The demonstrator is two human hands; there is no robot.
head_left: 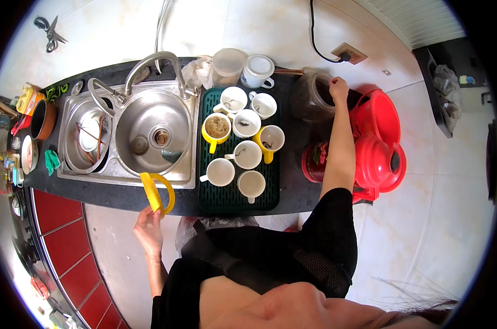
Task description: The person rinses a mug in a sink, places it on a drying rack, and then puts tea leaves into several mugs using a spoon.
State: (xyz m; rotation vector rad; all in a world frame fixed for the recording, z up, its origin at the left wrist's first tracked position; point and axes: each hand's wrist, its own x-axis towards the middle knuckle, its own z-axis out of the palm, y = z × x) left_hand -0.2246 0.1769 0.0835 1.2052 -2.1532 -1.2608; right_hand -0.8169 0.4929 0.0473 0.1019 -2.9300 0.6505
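My left hand (148, 227) holds a yellow ring-shaped lid (151, 192) upright in front of the sink, its fingers closed on the lower edge. My right hand (339, 89) is at the mouth of a clear plastic jar (306, 98) with dark contents. Its fingers look pinched together; whatever is between them is too small to make out. Several mugs stand on a dark green slotted tray (209, 189) between my hands. Dark shreds like tea leaves lie in some, such as the yellow mug (272, 138). Another yellow mug (216, 129) contains a brownish mass. The front white mug (251, 185) looks bare inside.
A double steel sink (152, 137) is on the left, with a bowl and chopsticks in its smaller basin. Red flasks (371, 159) and a red bucket (382, 115) stand right of my right forearm. A lidded cup (257, 71) and a plastic tub (227, 66) sit behind the tray.
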